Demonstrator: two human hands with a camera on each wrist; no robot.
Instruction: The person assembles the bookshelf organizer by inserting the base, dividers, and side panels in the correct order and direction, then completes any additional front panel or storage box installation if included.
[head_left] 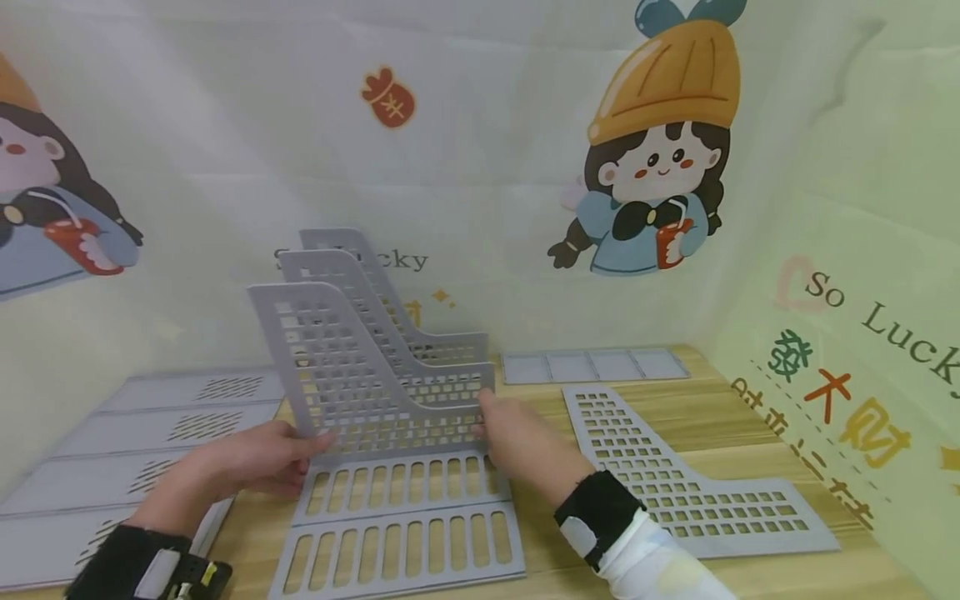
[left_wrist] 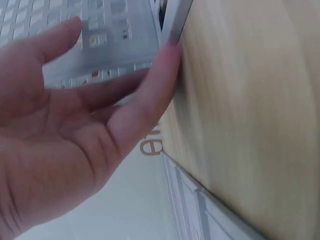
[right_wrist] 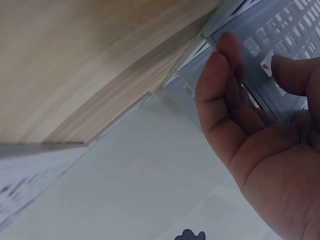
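While the front perforated divider (head_left: 352, 375) stood upright between the two hands, the left hand (head_left: 251, 458) pinched its lower left edge and the right hand (head_left: 517, 433) pinched its lower right end, thumb on the near face. In the wrist views the fingers (left_wrist: 160, 85) were only lightly bent against the grey panel. The divider stood at the far edge of a slotted base panel (head_left: 397, 533) lying flat on the wooden table (head_left: 720, 417), just nearer the person than the hands. Directly behind it, two more upright dividers (head_left: 375, 287) blocked the view of the backdrop's lower print. Right of the right hand lay a flat loose divider (head_left: 675, 475); beyond it, a four-cell strip (head_left: 592, 365). Left of the left hand lay long grey panels (head_left: 150, 442). The backdrop (head_left: 480, 150) read "So Lucky", partly hidden, plus Chinese characters too skewed to read.
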